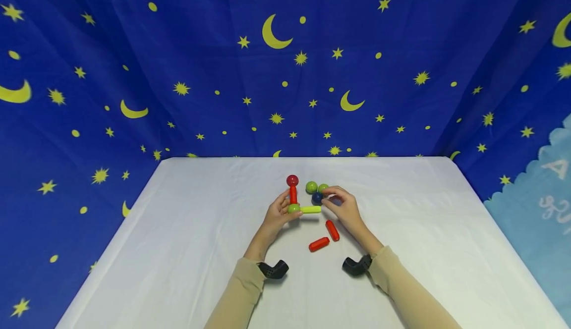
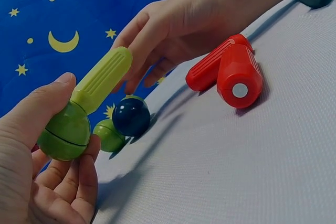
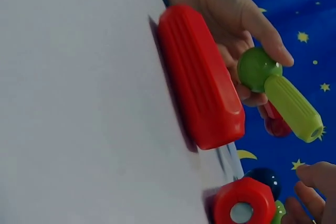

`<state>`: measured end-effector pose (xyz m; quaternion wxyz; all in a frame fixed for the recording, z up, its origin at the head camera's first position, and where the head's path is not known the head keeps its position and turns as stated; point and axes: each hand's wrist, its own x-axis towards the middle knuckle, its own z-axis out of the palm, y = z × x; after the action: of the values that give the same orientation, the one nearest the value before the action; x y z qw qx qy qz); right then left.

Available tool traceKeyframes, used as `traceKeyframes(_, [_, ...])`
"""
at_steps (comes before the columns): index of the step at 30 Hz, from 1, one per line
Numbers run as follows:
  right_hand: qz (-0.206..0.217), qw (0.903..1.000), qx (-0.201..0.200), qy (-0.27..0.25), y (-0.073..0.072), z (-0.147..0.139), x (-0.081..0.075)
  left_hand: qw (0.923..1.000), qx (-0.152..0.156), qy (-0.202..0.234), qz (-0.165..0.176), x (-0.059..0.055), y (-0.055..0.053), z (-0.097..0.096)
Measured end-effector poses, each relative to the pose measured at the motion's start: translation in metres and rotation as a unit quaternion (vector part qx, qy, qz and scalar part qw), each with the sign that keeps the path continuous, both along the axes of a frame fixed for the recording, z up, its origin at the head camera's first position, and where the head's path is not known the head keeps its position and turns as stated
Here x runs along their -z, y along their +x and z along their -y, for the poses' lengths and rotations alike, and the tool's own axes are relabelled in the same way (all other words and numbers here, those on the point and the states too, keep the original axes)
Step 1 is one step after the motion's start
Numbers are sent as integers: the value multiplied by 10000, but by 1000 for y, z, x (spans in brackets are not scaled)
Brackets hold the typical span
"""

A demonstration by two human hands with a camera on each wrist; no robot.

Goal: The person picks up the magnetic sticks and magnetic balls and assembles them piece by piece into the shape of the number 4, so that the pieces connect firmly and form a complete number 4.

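My left hand [image 1: 277,216] grips a green ball [image 1: 293,209] between thumb and fingers. From that ball a yellow-green stick [image 1: 311,209] points right, and a red stick [image 1: 293,194] runs away from me to a red ball [image 1: 292,180]. Just over a dark blue ball [image 2: 131,116] hang the loosely bent fingers of my right hand [image 1: 347,211], with nothing seen between them. Two more green balls lie beside the blue one, a left one [image 1: 311,187] and a right one [image 1: 323,188] partly covered by my right fingers.
Two loose red sticks, one tilted [image 1: 332,230] and one nearer me [image 1: 318,244], lie on the white table [image 1: 178,249] between my forearms. Black wrist mounts [image 1: 274,269] jut inward from both sleeves. A blue star-patterned cloth [image 1: 232,71] stands behind the table.
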<state>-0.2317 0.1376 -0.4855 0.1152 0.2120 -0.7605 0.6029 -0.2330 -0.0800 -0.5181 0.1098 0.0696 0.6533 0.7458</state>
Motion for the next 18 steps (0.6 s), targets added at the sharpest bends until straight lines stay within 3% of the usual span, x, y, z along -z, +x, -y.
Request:
traceKeyframes(11, [-84,9983,-202,547,-9,6,4,9997,-4,192,-182,-2,4,1])
traceKeyframes(18, [-153,9961,-95,858,-30,3,36,10000,-61,-16,-62,2,2,1])
